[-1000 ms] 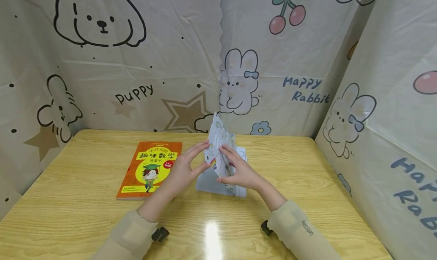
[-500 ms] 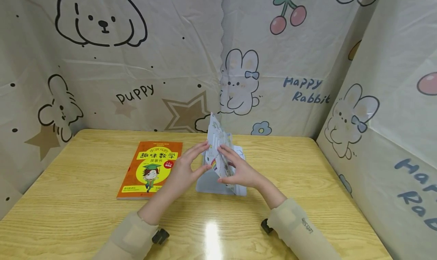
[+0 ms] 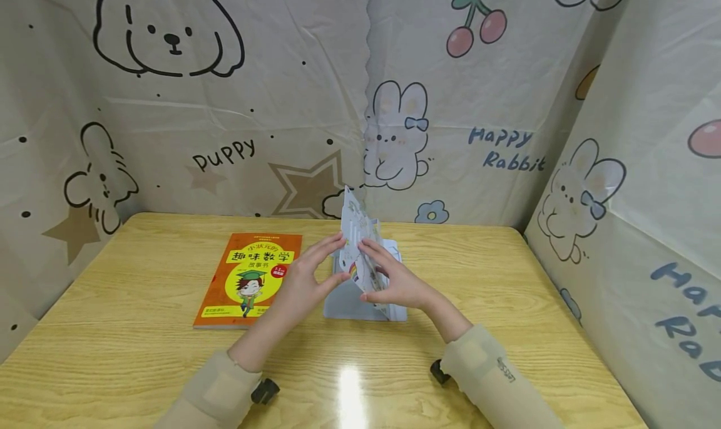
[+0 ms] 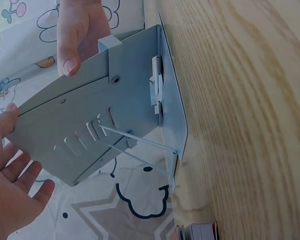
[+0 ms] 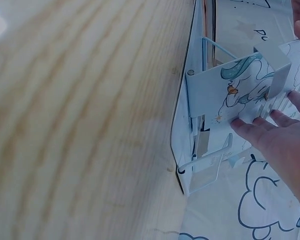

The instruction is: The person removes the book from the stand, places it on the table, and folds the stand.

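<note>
A pale metal book stand rests on the table in the head view, its flat base down and its printed panel raised at a tilt. My left hand holds the panel's left edge with fingertips and thumb. Across from it, my right hand holds the panel, its fingers laid on the printed face. The left wrist view shows the plain back with slots, and a wire support running to the base. A bent metal clip crosses the printed face in the right wrist view.
An orange children's book with a cartoon cover lies left of the stand, partly behind my left forearm. Behind the wooden table and at both sides hangs a cloth printed with puppies, rabbits and cherries.
The raised panel has leaned slightly further left, its top corner shifting that way. Both hands stay on it, almost in the same place. The orange book has not moved.
</note>
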